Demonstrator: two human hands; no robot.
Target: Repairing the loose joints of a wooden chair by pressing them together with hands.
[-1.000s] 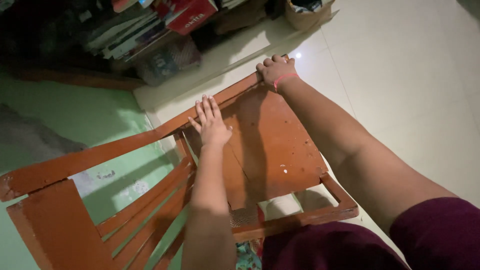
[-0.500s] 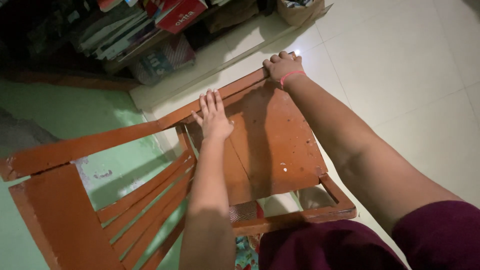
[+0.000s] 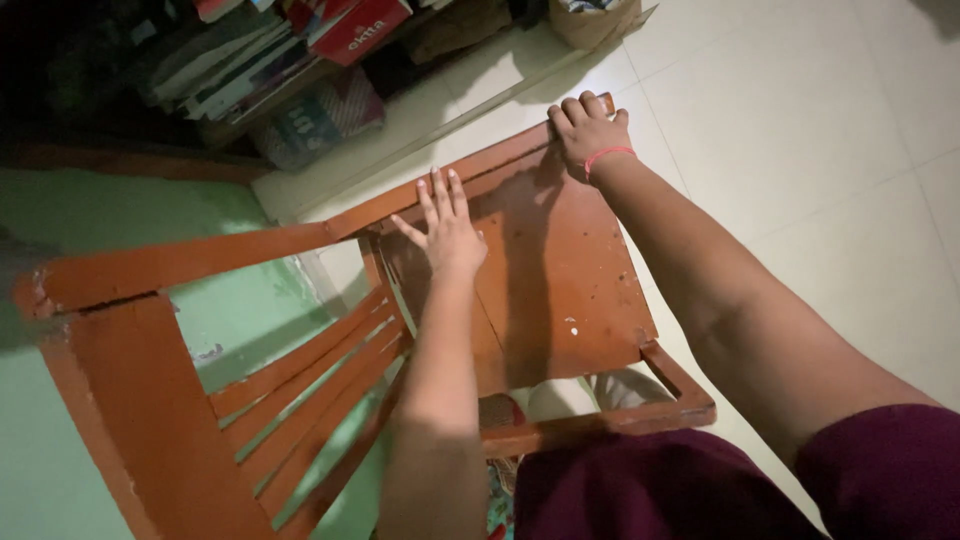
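Chair (image 3: 560, 290), left hand (image 3: 447, 232) flat, right hand (image 3: 588, 130) gripping

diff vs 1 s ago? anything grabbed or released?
Little changed. The wooden chair sits slightly higher and further right in view, and both hands shifted with it. Nothing was grabbed or released: the left hand still lies flat on the seat, and the right hand still grips the far edge.

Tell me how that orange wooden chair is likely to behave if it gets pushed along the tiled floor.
The chair looks like rigid painted wood, so it would probably move as one stiff piece. It lies tipped over, left hand flat on the seat, right hand gripping an edge, so it may pivot. The glossy tiles suggest it would slide fairly easily.
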